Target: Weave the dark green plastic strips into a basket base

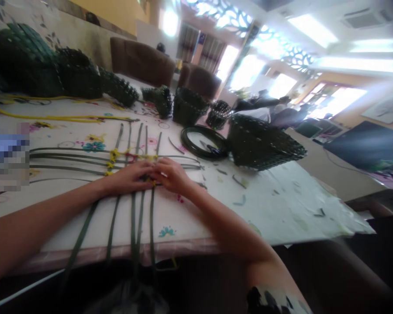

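On the flowered tablecloth lies a flat lattice of dark green plastic strips [152,213], crossing lengthwise and sideways, with small yellow ties [112,162] at some crossings. My left hand [129,176] rests over the middle of the lattice, fingers stretched to the right and the thumb apart. My right hand [172,175] meets it from the right, its fingers bent and pinched at a strip near the lattice's right side. The fingertips nearly touch, and the crossing beneath them is mostly hidden. Several strip ends hang over the table's front edge.
A coil of green strip [203,144] lies behind my right hand, with scissors [213,150] in it. Close by is a large woven basket [265,141]. More dark baskets [188,106] line the table's back. Yellow strips [68,117] lie at the left; cut scraps [239,181] at the right.
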`<state>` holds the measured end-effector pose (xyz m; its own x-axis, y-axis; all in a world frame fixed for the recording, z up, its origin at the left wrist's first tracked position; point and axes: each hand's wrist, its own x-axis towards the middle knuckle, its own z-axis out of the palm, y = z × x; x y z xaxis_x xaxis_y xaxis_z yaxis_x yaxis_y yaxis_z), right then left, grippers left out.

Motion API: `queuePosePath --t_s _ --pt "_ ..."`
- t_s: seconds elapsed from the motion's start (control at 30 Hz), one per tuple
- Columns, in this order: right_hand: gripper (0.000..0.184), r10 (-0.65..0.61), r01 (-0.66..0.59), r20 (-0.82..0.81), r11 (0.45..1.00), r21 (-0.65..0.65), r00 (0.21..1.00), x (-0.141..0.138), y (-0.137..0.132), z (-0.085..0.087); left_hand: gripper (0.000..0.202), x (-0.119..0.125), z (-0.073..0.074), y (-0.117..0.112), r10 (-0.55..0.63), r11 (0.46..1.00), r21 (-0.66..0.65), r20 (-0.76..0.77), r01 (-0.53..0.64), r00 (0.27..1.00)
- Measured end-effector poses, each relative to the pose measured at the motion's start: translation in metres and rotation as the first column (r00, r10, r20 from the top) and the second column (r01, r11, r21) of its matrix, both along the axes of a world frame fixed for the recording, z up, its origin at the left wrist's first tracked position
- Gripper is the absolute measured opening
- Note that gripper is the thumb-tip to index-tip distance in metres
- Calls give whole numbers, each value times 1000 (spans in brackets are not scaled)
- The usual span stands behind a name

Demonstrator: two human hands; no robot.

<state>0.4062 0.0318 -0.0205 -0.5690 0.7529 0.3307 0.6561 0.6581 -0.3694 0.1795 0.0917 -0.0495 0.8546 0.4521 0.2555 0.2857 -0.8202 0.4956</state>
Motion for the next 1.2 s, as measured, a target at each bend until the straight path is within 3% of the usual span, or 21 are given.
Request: queuePosePath --t_s 0.07,0.2,0.57,0.87,1.07,1.13,1.2 --pt "25 125 -126 19 992 6 992 7 -23 -1 45 0 -1 1 -24 1000 3 22 24 999" --pt "23 181 -182 50 983 35 982 14 -45 -8 41 -1 0 1 -46 999 8 29 46 999" --pt "21 251 -254 62 966 54 966 19 -34 -10 37 -1 5 -3 -39 999 -7 25 40 999" --pt "21 237 -239 35 966 99 971 16 -33 -13 40 4 16 -12 51 997 -53 -7 -52 999" --pt "20 218 -216 -44 975 43 975 14 -33 -18 38 7 14 -15 96 995 -32 -13 -96 995" --pt "19 129 -126 -160 992 29 979 17 -30 -22 38 6 13 -15 98 995 -32 -23 -99 995" --pt "20 -42 48 -246 999 18 968 21 -22 -27 37 6 13 -14 96 995 -29 -32 -97 995"
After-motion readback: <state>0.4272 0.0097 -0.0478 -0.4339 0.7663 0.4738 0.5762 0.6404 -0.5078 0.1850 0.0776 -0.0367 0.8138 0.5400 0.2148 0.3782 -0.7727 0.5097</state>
